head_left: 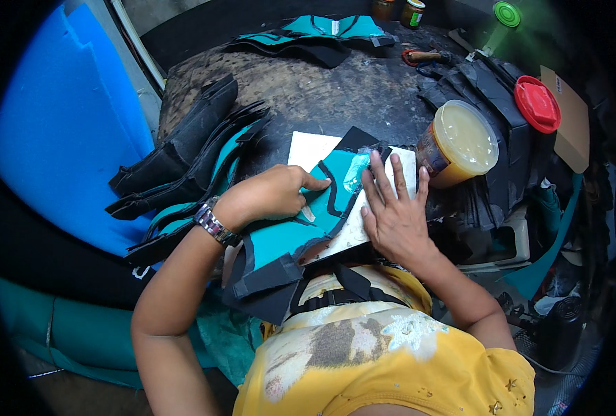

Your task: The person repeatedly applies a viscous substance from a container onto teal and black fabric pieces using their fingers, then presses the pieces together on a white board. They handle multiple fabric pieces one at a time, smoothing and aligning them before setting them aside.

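A teal shoe-upper piece (325, 201) with black edging lies on a white board (308, 149) on the dark worktable. My left hand (270, 196) presses on the piece's left part, thumb stretched toward its middle; a metal watch sits on that wrist. My right hand (391, 211) lies flat with fingers spread over the piece's right edge, fingertips next to a shiny wet patch (356, 173) on the teal. Neither hand grips anything. More teal and black pieces (273, 260) hang over the table's near edge toward my lap.
An open tub of yellowish glue (460, 139) stands right of the board, its red lid (537, 104) beyond. Stacked black and teal pieces (190, 156) lie at the left, more teal pieces (329, 31) at the back. Blue foam (65, 132) stands far left.
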